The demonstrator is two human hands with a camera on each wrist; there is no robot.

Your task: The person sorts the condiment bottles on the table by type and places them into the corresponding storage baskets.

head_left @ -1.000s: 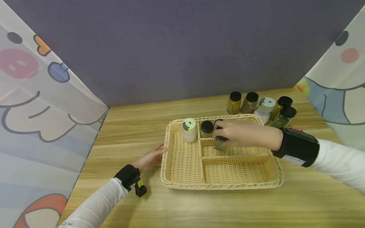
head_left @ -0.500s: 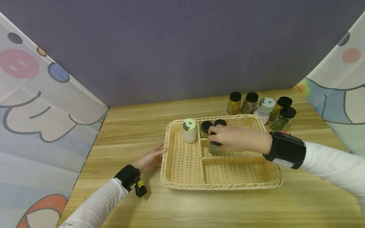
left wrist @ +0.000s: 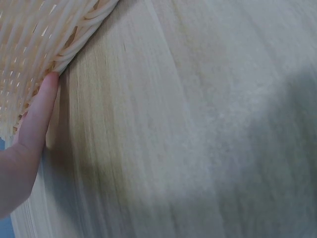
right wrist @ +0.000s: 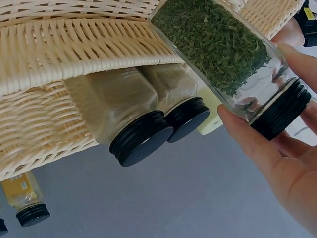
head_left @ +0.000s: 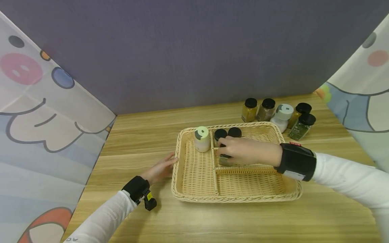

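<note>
The right hand (head_left: pixel 234 150) pinches the herb jar (right wrist: pixel 210 44) near its lid (right wrist: pixel 282 110), leaving the body free; the left hand (head_left: pixel 159 170), fingers (left wrist: pixel 42 106) straight, probably steadies the basket (head_left: pixel 237 199).

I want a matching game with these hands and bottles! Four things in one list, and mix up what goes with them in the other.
1. left hand
2. right hand
3. bottle with the pale green lid
4. bottle with the white lid

A. standing on the table
B. holding a jar of green flakes
C. inside the basket
D. touching the basket's outside

Pairs: 1-D, 2-B, 3-C, 4-A
</note>
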